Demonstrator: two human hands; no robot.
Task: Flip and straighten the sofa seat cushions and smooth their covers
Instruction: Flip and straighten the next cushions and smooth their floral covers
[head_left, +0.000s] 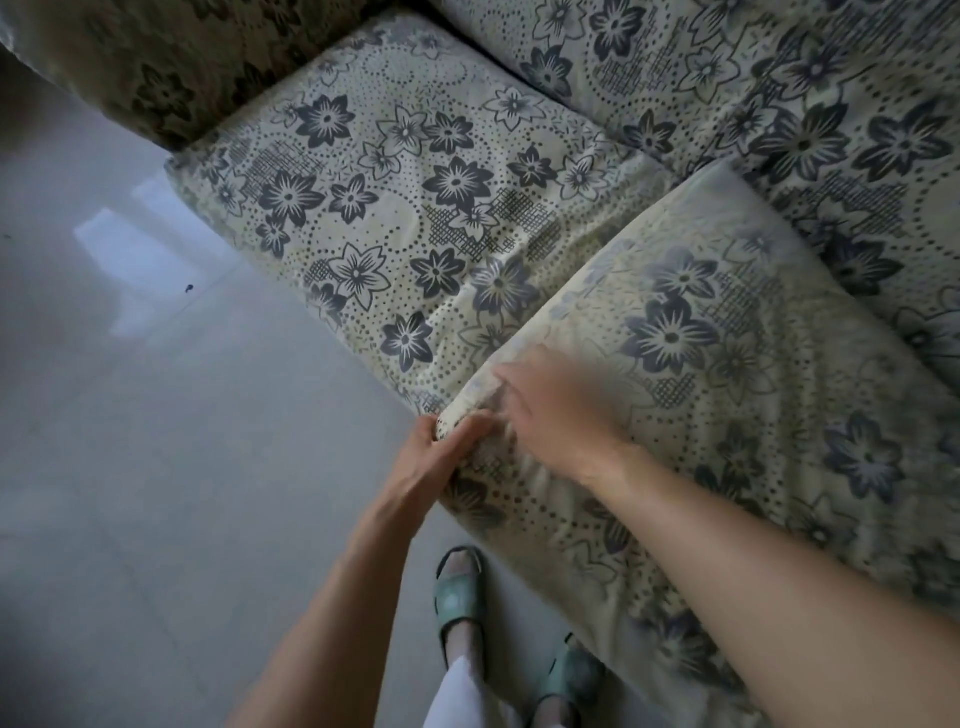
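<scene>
Floral fabric at the near front corner of the raised cushion (727, 374) is pinched in the left hand (441, 452), the right hand (550, 410) lies open just beside, and the cushion's length runs away rightward, overlapping the flat cushion (395, 202).

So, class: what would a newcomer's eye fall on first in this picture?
First, both hands at the centre: the left hand grips the near cushion's corner while the right hand lies on its cover. That cushion lies askew, overlapping the flat far cushion. Green slippers show on the floor below.
</scene>
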